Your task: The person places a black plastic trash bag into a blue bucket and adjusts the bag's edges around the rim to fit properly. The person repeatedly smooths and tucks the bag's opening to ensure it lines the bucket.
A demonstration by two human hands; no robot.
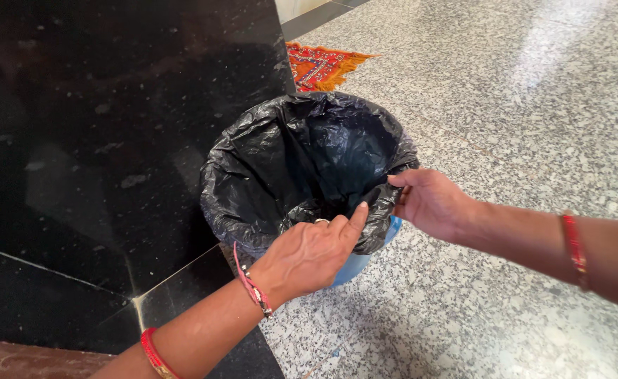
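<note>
Two hands grip the black bin bag [302, 161] at its near rim: the left hand [309, 253] pinches it from below, the right hand [428, 203] just beside, pinching the fold above the blue bin [354, 265].

I get one view only, from the head camera, looking steeply down and slightly forward from close above the bin [309, 168]. My left hand [312, 253] and right hand [432, 203] enter from the bottom and right edges; floor [519, 105] fills the right side.
</note>
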